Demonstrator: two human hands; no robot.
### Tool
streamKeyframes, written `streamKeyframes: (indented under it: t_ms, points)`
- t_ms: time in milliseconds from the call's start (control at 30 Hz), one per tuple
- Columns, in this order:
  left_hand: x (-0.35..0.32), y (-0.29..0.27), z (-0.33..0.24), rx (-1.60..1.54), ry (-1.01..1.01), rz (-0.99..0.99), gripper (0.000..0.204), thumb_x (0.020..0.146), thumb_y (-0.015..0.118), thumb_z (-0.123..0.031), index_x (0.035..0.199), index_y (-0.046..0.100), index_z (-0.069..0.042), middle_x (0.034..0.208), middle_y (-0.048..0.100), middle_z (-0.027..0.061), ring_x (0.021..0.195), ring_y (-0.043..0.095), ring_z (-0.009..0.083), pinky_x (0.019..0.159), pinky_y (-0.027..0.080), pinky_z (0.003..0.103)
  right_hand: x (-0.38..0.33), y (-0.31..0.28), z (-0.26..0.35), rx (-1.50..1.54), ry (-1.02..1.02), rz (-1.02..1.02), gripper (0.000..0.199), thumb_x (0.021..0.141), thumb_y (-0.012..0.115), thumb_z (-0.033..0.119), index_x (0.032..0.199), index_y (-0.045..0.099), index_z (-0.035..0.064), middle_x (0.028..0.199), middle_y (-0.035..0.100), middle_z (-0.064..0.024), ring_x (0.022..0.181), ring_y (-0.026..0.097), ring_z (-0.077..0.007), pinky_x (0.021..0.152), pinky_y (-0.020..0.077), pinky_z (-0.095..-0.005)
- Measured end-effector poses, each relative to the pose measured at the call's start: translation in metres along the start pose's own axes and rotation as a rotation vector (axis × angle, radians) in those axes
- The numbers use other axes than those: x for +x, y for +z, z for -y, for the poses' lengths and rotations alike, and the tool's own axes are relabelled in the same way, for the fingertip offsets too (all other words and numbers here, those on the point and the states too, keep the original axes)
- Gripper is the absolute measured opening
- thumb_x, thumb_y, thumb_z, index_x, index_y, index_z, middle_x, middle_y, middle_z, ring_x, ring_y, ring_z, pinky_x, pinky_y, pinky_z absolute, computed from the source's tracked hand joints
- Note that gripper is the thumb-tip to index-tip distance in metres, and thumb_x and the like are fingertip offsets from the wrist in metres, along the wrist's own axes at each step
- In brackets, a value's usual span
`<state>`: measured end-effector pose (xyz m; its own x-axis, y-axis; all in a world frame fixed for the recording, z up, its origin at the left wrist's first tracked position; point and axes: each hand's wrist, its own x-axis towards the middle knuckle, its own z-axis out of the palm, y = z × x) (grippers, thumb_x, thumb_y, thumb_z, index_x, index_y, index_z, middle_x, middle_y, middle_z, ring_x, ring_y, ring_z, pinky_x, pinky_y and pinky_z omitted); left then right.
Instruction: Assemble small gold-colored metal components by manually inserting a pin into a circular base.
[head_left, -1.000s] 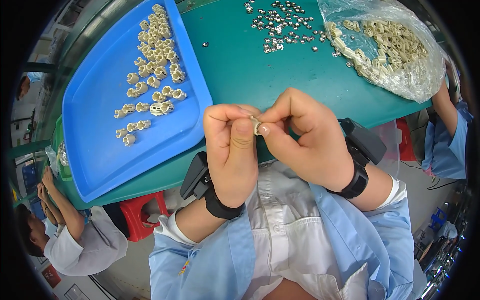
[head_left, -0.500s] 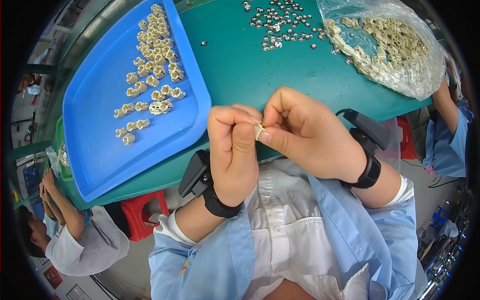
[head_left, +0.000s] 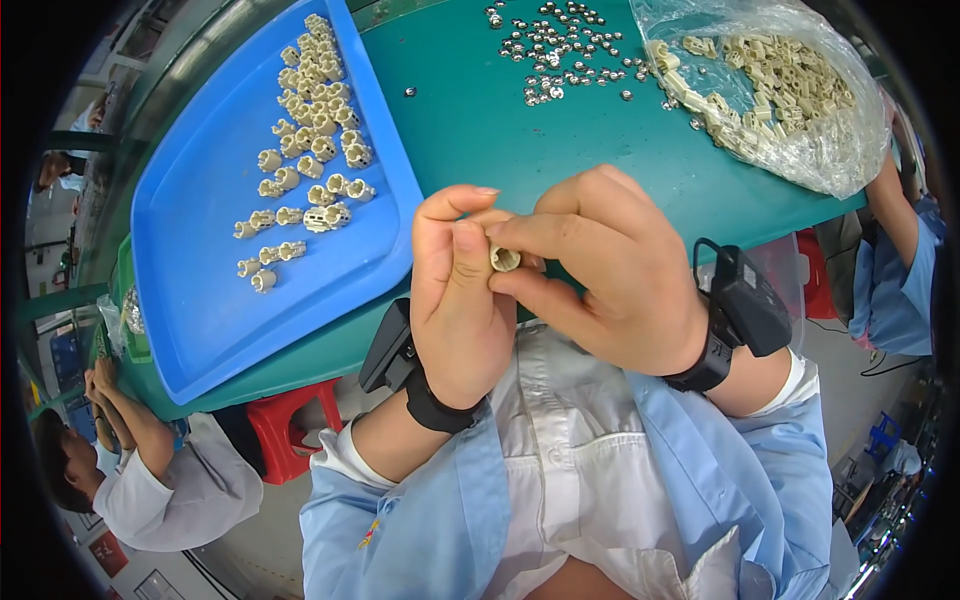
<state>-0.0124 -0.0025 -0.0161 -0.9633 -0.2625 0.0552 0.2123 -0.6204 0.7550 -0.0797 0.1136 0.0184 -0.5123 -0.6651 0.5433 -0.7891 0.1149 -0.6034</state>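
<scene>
A small cream plastic sleeve [head_left: 505, 259] with a hollow round end is between my two hands, above the near edge of the green table. My right hand [head_left: 625, 270] pinches it between thumb and index finger. Thumb and curled fingers of my left hand [head_left: 455, 290] close on its left side, with the index finger raised off it. What sits inside the sleeve is too small to make out. On my left, a blue tray [head_left: 220, 330] bears several similar cream sleeves [head_left: 320, 100], mostly standing in rows.
Small shiny metal pieces [head_left: 560, 50] lie scattered at the table's far side. At the far right is an open clear plastic bag [head_left: 840, 170] of cream parts [head_left: 785, 80]. Other people sit at left [head_left: 180, 480] and right. Red stools [head_left: 290, 430] stand below the table.
My right hand has turned and shifted its pinch, so the sleeve's hollow end now shows. My left index finger has lifted away. Both hands stay near the same place.
</scene>
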Motion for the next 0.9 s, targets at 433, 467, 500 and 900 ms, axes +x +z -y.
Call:
streamKeyframes:
  t_ms: [433, 467, 500, 900]
  points:
    - [-0.009, -0.002, 0.001, 0.113, 0.116, 0.080, 0.018, 0.091, 0.042, -0.013, 0.105, 0.039, -0.003, 0.086, 0.049, 0.0045, 0.077, 0.046, 0.0100, 0.072, 0.039, 0.023, 0.109, 0.005, 0.006, -0.166, -0.080, 0.113, 0.017, 0.069, 0.062, 0.004, 0.086, 0.059, 0.0012, 0.075, 0.058, -0.0085, 0.067, 0.056, -0.0178, 0.061, 0.0442, -0.0261]
    - [-0.014, -0.003, -0.001, 0.154, 0.126, 0.105, 0.016, 0.090, 0.042, -0.011, 0.103, 0.040, -0.003, 0.088, 0.049, 0.0050, 0.078, 0.046, 0.0108, 0.074, 0.039, 0.024, 0.122, 0.013, 0.006, -0.197, -0.095, 0.155, 0.017, 0.070, 0.061, 0.006, 0.086, 0.059, 0.0006, 0.075, 0.058, -0.0089, 0.068, 0.056, -0.0174, 0.062, 0.0446, -0.0263]
    - [-0.017, -0.003, -0.003, 0.196, 0.135, 0.128, 0.014, 0.089, 0.043, -0.008, 0.102, 0.041, -0.003, 0.090, 0.049, 0.0055, 0.080, 0.046, 0.0115, 0.075, 0.038, 0.025, 0.131, 0.023, 0.003, -0.194, -0.118, 0.168, 0.017, 0.070, 0.061, 0.006, 0.086, 0.059, 0.0006, 0.075, 0.058, -0.0089, 0.068, 0.056, -0.0174, 0.062, 0.0446, -0.0263]
    - [-0.026, -0.027, -0.023, 0.428, 0.224, 0.095, 0.008, 0.084, 0.049, -0.005, 0.091, 0.049, -0.001, 0.084, 0.052, 0.0080, 0.074, 0.051, 0.0178, 0.067, 0.042, 0.027, 0.180, 0.112, -0.016, -0.287, -0.394, 0.393, 0.013, 0.074, 0.057, 0.007, 0.085, 0.059, -0.0003, 0.078, 0.058, -0.0121, 0.075, 0.056, -0.0269, 0.066, 0.0464, -0.0333]
